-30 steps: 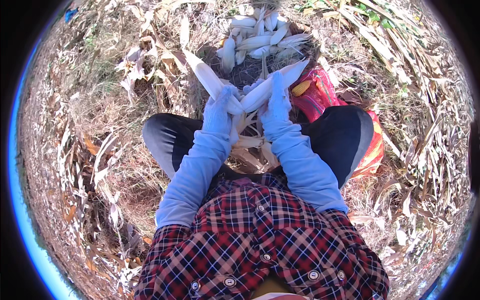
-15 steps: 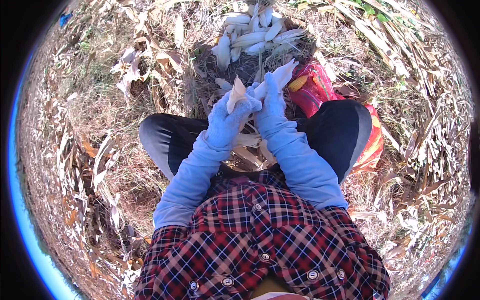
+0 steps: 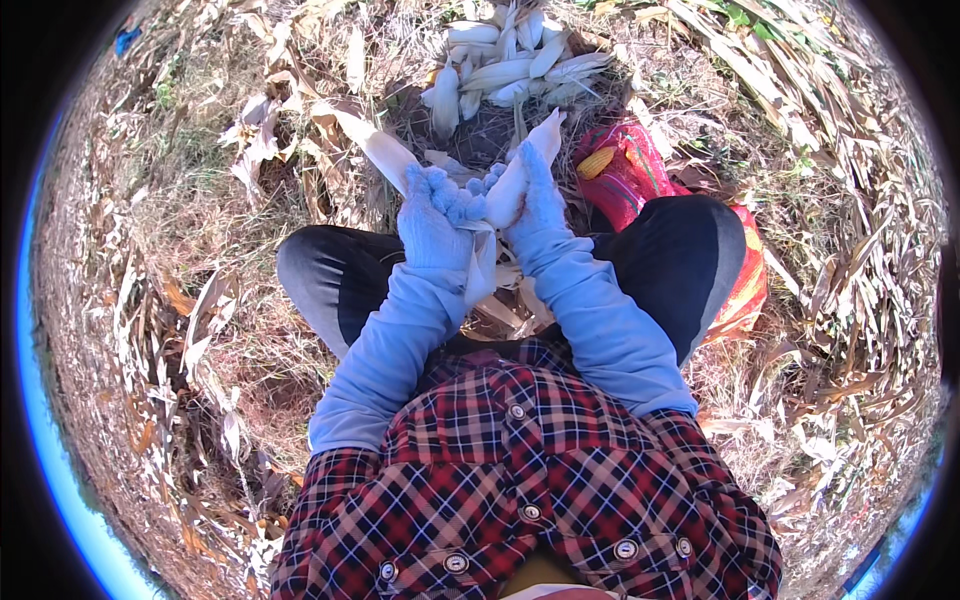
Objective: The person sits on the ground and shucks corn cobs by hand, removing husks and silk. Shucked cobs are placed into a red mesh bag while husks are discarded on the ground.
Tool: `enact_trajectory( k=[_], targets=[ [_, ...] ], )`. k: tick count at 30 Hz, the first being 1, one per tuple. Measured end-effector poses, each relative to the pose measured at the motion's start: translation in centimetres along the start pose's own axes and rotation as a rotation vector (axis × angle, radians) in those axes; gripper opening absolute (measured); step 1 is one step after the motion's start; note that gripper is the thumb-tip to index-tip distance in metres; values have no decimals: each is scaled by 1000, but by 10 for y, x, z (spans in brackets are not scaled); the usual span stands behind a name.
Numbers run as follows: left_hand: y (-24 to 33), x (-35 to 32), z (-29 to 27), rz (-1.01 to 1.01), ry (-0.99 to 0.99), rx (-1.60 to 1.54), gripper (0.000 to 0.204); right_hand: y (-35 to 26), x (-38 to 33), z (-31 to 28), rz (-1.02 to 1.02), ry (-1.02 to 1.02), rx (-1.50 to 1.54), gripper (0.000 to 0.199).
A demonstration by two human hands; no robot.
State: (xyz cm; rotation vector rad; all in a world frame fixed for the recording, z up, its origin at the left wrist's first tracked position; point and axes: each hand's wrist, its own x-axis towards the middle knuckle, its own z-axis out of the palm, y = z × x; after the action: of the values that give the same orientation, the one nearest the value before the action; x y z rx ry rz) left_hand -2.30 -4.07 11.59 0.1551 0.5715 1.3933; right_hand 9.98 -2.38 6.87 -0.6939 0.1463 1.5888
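Note:
Both my hands wear pale blue gloves and meet above my crossed legs. My right hand (image 3: 541, 205) is closed on an ear of corn (image 3: 507, 196) in pale husk, its pointed end tilted up and away. Beside it, my left hand (image 3: 430, 222) has its fingers curled round a strip of husk (image 3: 384, 152). That strip sticks out to the far left, and another husk piece (image 3: 481, 268) hangs below the left hand toward my lap. Gloves and husk hide most of the ear, so I cannot tell how much of it is bared.
Ahead lies a heap of corn ears in pale husks (image 3: 500, 75). A red mesh sack (image 3: 625, 190), with a yellow bare ear (image 3: 596, 163) at its near-left end, runs beside my right knee (image 3: 690, 255). Dry stalks and leaves (image 3: 780, 90) cover the ground around.
My left hand has turned and moved slightly left, spreading a husk strip outward to the far left. The ear in my right hand has tilted more upright, its tip shifting left.

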Motion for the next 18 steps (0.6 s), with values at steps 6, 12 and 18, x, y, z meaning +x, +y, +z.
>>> enact_trajectory(
  k=[6, 12, 18],
  targets=[
    [16, 20, -33, -454, -132, -367, 42, -10, 2, -7, 184, -291, 28, 44],
    [19, 4, -7, -196, -69, -27, 41, -7, -3, 3, -125, -58, -66, 40],
    [48, -22, 29, 205, -150, 739, 24, -16, 26, -24, -246, 39, -233, 46]
  ],
)
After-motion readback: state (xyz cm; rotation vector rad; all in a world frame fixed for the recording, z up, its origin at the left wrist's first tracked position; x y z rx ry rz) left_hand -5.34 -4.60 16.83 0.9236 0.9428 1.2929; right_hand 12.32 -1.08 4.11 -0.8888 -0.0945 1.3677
